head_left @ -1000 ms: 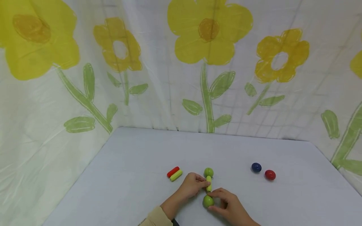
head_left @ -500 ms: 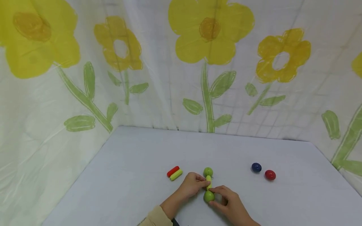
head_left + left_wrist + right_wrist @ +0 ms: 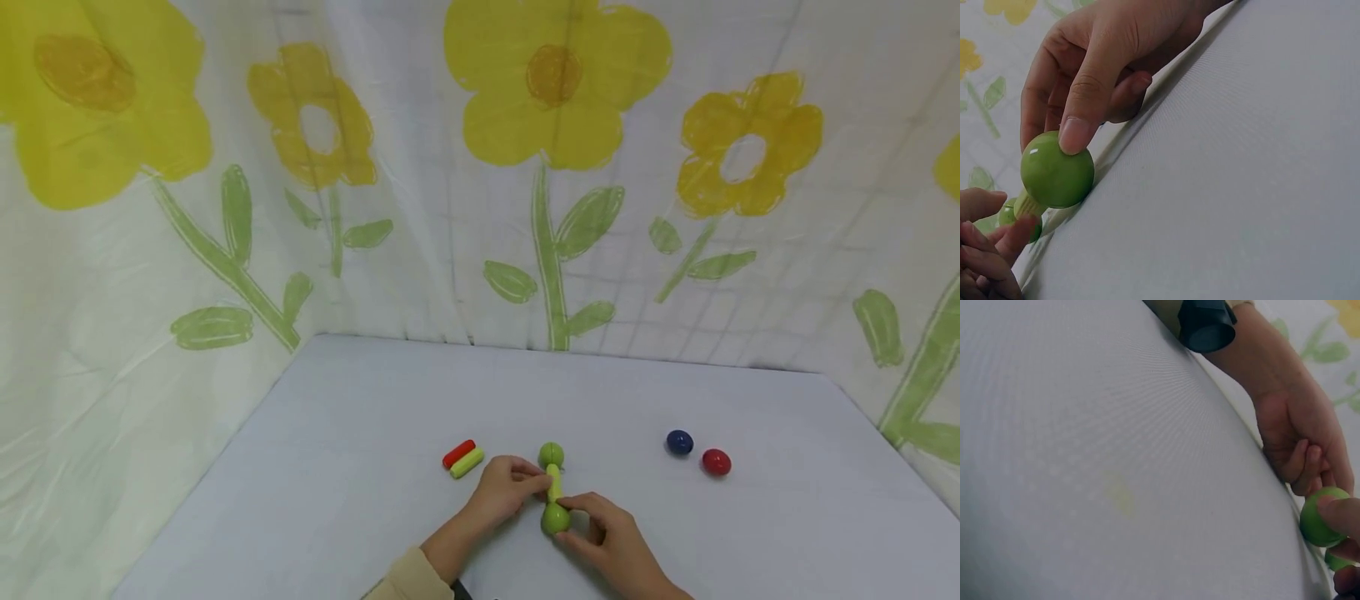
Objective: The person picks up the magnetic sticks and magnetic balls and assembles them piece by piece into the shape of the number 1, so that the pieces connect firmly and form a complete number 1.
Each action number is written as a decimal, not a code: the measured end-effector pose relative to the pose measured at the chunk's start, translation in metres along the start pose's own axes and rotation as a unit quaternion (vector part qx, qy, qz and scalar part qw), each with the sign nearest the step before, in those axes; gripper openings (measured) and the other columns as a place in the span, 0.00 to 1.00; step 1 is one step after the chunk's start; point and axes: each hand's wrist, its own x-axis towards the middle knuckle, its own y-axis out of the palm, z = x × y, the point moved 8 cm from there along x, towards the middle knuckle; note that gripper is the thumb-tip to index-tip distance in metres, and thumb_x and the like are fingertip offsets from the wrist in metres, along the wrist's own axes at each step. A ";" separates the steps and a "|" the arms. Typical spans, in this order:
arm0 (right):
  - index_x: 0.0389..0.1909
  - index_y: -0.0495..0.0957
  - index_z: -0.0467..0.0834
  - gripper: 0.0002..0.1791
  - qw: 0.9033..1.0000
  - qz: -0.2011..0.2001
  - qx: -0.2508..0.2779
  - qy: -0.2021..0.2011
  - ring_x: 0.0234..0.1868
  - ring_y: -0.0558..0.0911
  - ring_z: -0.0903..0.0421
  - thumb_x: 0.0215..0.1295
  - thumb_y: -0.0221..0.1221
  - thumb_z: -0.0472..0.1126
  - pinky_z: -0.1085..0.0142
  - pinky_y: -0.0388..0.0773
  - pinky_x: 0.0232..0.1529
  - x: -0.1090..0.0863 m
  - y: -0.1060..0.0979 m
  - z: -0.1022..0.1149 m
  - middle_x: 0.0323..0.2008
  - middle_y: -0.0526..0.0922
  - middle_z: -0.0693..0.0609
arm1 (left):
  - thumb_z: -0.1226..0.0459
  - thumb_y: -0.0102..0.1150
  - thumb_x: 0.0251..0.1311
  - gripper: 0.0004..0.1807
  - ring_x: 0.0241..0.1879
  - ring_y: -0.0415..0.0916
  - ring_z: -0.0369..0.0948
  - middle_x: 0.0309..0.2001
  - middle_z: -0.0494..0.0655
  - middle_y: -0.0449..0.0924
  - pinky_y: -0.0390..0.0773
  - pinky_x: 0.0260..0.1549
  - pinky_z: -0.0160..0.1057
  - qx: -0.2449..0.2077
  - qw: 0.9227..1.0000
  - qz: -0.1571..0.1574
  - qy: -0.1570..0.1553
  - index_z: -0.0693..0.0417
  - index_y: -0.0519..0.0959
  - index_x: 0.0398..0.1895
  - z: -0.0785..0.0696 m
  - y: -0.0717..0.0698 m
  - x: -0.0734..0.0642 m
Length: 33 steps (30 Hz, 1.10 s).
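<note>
I see the left hand (image 3: pixel 501 490) grasping a slim yellow rod (image 3: pixel 554 482), ribbed at its near end, while the right hand (image 3: pixel 611 540) pinches a glossy green ball (image 3: pixel 556 520) against that end. A second green ball (image 3: pixel 551 454) sits at the far end, the three in line on the matte, pale tabletop (image 3: pixel 360 433). I count four smooth balls, including a blue ball (image 3: pixel 680 442) and a red ball (image 3: pixel 716 462) well to the right. Of three rods, a red rod (image 3: pixel 458 454) and another yellow rod (image 3: pixel 467 462) lie side by side at left.
</note>
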 end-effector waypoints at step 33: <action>0.47 0.78 0.49 0.19 1.000 0.008 0.004 0.008 0.19 0.64 0.71 0.54 0.65 0.50 0.75 0.65 0.19 -0.002 -0.001 -0.002 0.33 0.77 0.58 | 0.62 0.70 0.46 0.11 0.15 0.58 0.28 0.30 0.40 0.83 0.60 0.14 0.27 0.243 0.937 -0.187 0.170 0.48 0.85 0.36 -0.009 -0.107 -0.035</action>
